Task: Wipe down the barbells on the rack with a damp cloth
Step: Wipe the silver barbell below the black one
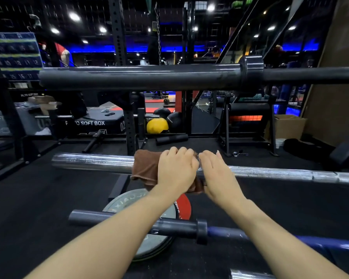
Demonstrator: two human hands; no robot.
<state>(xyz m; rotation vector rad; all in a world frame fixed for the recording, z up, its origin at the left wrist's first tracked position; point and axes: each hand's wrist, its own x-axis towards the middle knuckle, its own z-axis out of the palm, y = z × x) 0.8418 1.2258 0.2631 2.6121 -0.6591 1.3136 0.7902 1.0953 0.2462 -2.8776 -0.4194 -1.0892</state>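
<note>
Three barbells lie across the view. A chrome barbell [93, 162] runs through the middle. A brown cloth [144, 168] is wrapped over it where sleeve meets shaft. My left hand [176, 170] grips the cloth around the bar. My right hand [216, 172] lies over the shaft just to the right, fingers curled over its top, touching the left hand. A black barbell [139, 77] hangs higher up and farther away. A third barbell with a dark sleeve [179, 226] and blue shaft crosses below my forearms.
Weight plates [149, 248] lie on the black floor under the lowest bar. A black rack upright [130, 121] stands behind the chrome bar. A yellow ball [157, 125], dark balls, a soft box [89, 123] and a cardboard box [288, 125] sit beyond.
</note>
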